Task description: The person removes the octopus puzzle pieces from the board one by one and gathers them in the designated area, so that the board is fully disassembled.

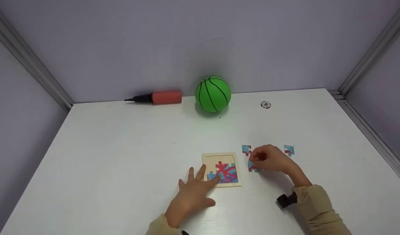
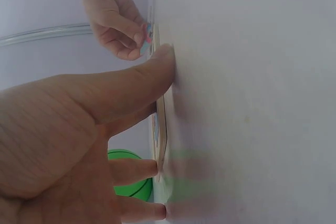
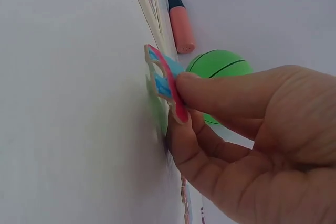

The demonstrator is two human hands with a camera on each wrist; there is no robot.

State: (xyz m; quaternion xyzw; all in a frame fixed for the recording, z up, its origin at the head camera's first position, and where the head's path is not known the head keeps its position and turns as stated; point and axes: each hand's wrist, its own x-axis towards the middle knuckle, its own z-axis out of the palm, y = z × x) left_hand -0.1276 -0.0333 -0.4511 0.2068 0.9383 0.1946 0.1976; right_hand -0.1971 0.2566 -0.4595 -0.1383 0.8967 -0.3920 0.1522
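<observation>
A wooden puzzle tray [image 1: 219, 154] lies on the white table, partly filled with joined pieces that show a red octopus [image 1: 226, 172] on blue and purple. My left hand [image 1: 195, 192] is spread with straight fingers, one touching the filled pieces and another at the tray's left edge. To the right of the tray, my right hand [image 1: 270, 159] pinches a blue and red puzzle piece [image 3: 167, 83] between thumb and fingers; it is tilted just off the table in the right wrist view. Loose puzzle pieces lie close by, one left [image 1: 246, 149] and one right [image 1: 289, 150]; another is mostly hidden behind the hand.
A green ball [image 1: 213, 94] with black lines stands at the back wall. Left of it lies a red and black hand pump [image 1: 166, 97]. A black and white round chip [image 1: 265, 104] lies at the back right.
</observation>
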